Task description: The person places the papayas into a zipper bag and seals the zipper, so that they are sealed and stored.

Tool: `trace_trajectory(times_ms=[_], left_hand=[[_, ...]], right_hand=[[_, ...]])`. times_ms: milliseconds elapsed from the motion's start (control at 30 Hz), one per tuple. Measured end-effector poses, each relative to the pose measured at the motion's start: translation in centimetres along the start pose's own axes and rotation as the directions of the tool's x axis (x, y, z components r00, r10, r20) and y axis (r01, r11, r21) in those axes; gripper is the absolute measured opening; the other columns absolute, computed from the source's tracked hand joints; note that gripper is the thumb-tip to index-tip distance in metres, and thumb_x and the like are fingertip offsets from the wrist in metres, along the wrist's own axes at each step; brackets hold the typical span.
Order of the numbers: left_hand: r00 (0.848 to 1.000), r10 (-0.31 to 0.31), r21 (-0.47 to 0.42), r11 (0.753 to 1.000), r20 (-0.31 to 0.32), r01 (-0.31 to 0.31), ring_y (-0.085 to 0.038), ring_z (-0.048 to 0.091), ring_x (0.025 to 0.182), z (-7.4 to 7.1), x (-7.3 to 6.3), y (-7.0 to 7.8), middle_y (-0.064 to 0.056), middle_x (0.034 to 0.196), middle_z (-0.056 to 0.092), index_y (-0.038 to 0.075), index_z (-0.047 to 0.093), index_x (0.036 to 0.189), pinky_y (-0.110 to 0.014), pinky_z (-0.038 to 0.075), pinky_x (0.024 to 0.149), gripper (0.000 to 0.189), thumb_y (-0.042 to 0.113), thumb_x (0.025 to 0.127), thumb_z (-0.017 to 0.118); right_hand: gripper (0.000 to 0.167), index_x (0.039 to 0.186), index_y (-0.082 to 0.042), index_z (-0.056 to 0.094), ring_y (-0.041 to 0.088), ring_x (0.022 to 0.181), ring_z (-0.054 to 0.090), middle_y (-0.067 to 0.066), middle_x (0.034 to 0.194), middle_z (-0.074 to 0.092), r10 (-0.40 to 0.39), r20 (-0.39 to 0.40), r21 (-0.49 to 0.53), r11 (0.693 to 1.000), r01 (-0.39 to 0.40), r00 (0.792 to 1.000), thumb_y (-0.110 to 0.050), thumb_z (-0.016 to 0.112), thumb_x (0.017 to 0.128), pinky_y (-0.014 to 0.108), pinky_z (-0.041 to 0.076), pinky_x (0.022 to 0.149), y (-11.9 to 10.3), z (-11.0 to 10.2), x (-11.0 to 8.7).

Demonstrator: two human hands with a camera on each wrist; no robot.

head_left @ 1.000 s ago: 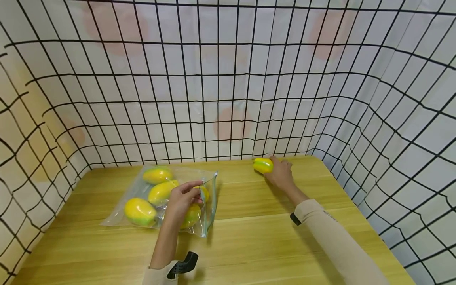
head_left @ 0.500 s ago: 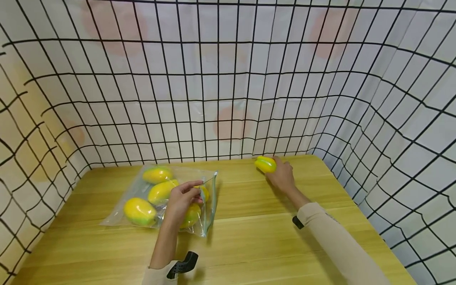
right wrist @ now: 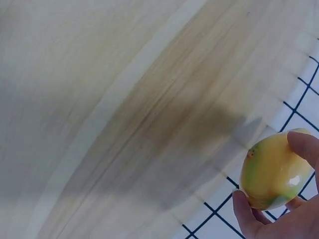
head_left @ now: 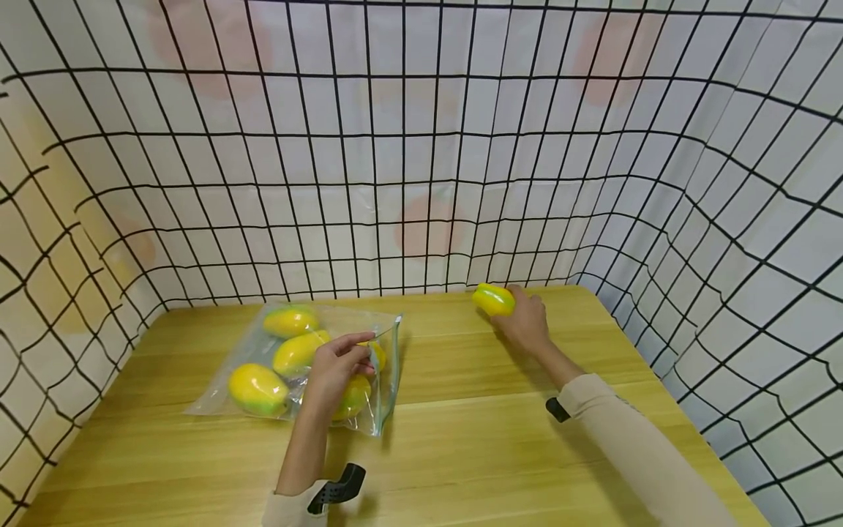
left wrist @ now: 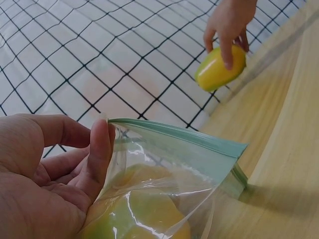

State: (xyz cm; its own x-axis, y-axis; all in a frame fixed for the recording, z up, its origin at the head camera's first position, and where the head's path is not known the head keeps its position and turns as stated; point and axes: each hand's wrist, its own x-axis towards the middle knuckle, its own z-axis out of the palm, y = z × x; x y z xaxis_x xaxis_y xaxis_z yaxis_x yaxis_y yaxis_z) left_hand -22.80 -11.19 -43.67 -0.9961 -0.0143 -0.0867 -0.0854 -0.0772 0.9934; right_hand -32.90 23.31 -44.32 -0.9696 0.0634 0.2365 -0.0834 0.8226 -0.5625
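Note:
My left hand (head_left: 334, 372) pinches the upper edge of a clear zip bag (head_left: 394, 369) between thumb and finger. Its mouth, with a pale green zip strip (left wrist: 199, 141), faces right and gapes. Inside lie several yellow-green mangoes (head_left: 258, 390), some partly hidden behind my left hand. Over at the back right, my right hand (head_left: 525, 322) grips another mango (head_left: 494, 300) from its right side. In the right wrist view, thumb and fingers wrap this mango (right wrist: 274, 172), and its shadow falls on the tabletop, apart from it.
Everything stands on a wooden table (head_left: 448, 454). Black wire mesh (head_left: 402, 183) backed by white sheeting rises along the back and both sides. A black strap piece (head_left: 339, 489) sits at my left wrist, and another black piece (head_left: 557, 409) at the right cuff.
My right hand has lifted the mango slightly up and to the right, tilting it a little. The left hand and the bag have stayed in place.

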Motion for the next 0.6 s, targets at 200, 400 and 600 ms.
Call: trace_trajectory(times_ms=[200,400,600], left_hand=[[1.0,0.003,0.002,1.0,0.0,-0.003,-0.017,0.064,0.066,0.0,0.0,-0.1,-0.01,0.091,0.066,-0.003,0.068,0.126,-0.022,0.06,0.065,0.03,0.003,0.098,0.058],[1.0,0.004,-0.003,1.0,0.001,-0.004,-0.017,0.064,0.065,0.0,0.0,0.0,-0.009,0.089,0.066,-0.004,0.068,0.126,-0.023,0.06,0.065,0.03,0.003,0.098,0.059],[1.0,0.005,-0.008,1.0,0.003,-0.005,-0.017,0.064,0.065,-0.1,-0.1,0.0,-0.01,0.089,0.067,-0.003,0.068,0.126,-0.023,0.06,0.065,0.03,0.003,0.098,0.058]], right_hand=[[0.068,0.143,-0.001,0.05,0.044,0.114,0.051,0.026,0.131,0.06,-0.048,0.026,0.025,0.999,0.047,0.998,-0.026,0.077,0.085,0.056,0.044,0.095,-0.9,0.2,-0.2],[0.068,0.143,-0.003,0.053,0.042,0.111,0.053,0.023,0.128,0.062,-0.089,0.055,0.035,0.996,0.087,0.995,-0.023,0.078,0.083,0.05,0.043,0.088,-2.4,0.7,-0.6],[0.068,0.144,-0.005,0.054,0.039,0.11,0.054,0.021,0.127,0.063,-0.137,0.071,0.054,0.99,0.134,0.988,-0.023,0.079,0.083,0.048,0.042,0.086,-4.1,1.0,-1.4]])
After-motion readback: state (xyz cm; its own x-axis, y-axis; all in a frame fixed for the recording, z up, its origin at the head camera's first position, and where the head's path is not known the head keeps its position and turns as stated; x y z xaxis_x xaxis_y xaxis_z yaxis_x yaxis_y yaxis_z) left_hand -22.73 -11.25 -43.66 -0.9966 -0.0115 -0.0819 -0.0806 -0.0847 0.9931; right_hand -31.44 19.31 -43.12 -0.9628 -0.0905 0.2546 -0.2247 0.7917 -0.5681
